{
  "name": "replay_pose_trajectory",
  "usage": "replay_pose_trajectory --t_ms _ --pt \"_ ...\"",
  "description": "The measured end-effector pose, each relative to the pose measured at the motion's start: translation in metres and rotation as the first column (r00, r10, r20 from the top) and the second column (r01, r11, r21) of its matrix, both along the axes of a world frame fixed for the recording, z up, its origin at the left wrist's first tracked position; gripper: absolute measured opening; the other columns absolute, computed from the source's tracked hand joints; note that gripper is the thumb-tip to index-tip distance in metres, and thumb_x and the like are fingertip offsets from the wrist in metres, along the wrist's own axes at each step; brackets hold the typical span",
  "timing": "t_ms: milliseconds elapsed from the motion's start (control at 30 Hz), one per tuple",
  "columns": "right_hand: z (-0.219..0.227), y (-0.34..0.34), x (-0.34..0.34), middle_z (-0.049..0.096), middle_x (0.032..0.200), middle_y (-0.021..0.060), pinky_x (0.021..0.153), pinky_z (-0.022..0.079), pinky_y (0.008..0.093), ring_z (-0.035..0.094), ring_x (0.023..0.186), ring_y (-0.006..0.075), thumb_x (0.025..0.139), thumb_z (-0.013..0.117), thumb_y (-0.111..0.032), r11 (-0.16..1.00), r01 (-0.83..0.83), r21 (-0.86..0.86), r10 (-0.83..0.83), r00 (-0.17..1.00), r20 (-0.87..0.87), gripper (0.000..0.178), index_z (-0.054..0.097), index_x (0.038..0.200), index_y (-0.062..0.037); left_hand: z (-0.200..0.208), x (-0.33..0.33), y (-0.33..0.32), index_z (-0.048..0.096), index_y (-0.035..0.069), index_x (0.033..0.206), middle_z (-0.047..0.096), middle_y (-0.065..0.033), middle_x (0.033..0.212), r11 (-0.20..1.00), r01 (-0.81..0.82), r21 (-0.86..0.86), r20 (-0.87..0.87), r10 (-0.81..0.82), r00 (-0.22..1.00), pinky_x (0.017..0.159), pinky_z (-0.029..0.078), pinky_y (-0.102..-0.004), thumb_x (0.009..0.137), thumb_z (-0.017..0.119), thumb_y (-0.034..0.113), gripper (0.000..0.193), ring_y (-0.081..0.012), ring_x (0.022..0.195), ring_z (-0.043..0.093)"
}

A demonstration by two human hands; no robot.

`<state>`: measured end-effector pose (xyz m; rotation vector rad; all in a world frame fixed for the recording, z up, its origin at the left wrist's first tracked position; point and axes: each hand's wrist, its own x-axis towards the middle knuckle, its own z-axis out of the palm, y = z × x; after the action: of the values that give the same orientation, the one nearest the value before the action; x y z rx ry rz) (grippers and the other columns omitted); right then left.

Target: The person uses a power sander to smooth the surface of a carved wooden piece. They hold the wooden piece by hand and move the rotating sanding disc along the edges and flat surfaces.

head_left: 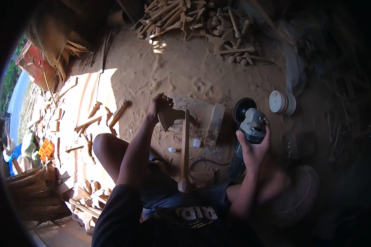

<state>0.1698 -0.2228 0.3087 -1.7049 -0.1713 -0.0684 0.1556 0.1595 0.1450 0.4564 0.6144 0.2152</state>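
My left hand (158,108) is closed around the curved, carved end of an axe-shaped wooden piece (185,144). Its long straight shaft runs down toward my lap, where a rounded knob forms the lower end. On the other side, my right hand (254,153) grips an angle grinder (253,124) by its grey-green head, with thumb and fingers on either side. A dark round disc (240,108) sits on the grinder, pointing away from me and apart from the wood. Whether the disc spins I cannot tell.
A worn wooden block (213,123) lies beyond the shaft. White round tubs (278,102) stand right of the grinder. Carved pieces (169,18) are heaped at the back; several more (88,121) lie in sunlight at left. A round wire fan guard (299,193) is near my right knee.
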Motion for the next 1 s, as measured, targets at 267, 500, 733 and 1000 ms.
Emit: replay_pose_trajectory --t_ms 267,500,733,1000 --pt "0.011 0.013 -0.007 0.065 0.132 0.016 0.1 0.057 0.0359 0.068 0.115 0.0206 0.083 0.096 -0.014 0.998 -0.013 0.055 0.014 1.0 -0.006 0.088 0.044 0.152 0.0041 -0.1 -0.104 0.024 0.061 -0.009 0.123 0.057 -0.0319 0.133 -0.085 0.768 0.635 -0.695 0.373 0.615 0.104 0.046 -0.0609 0.088 0.076 0.043 0.064 -0.051 0.126 0.049" --pt "0.012 0.023 -0.008 0.067 0.129 0.0152 0.1 0.058 0.0368 0.068 0.115 0.0195 0.082 0.095 -0.012 0.99 -0.056 0.128 0.064 0.996 -0.056 0.085 0.046 0.151 0.0037 -0.065 -0.152 -0.144 0.062 -0.002 0.136 0.07 -0.0219 0.115 0.251 0.834 0.491 -0.821 -0.185 0.54 0.102 0.048 -0.0552 0.095 0.069 0.035 0.055 -0.0379 0.111 0.069" --pt "-0.006 -0.006 0.011 0.071 0.115 0.013 0.08 0.063 0.0395 0.073 0.089 0.0223 0.092 0.084 -0.018 0.951 0.007 0.31 0.057 0.978 -0.199 0.057 0.057 0.14 -0.0014 0.022 -0.134 -0.102 0.059 0.002 0.14 0.068 -0.0105 0.116 0.755 0.484 0.441 -0.17 -0.46 0.872 0.087 0.058 -0.042 0.105 0.066 0.019 0.04 -0.0241 0.107 0.069" --pt "-0.021 -0.02 0.021 0.072 0.1 0.0091 0.072 0.062 0.0403 0.073 0.079 0.0232 0.093 0.086 -0.025 0.818 0.079 0.57 0.23 0.863 -0.45 0.045 0.064 0.127 -0.0057 -0.007 -0.113 -0.065 0.069 0.004 0.114 0.066 -0.0072 0.09 0.68 0.511 0.525 -0.533 -0.204 0.821 0.06 0.053 -0.0442 0.109 0.055 0.058 0.056 -0.019 0.071 0.063"
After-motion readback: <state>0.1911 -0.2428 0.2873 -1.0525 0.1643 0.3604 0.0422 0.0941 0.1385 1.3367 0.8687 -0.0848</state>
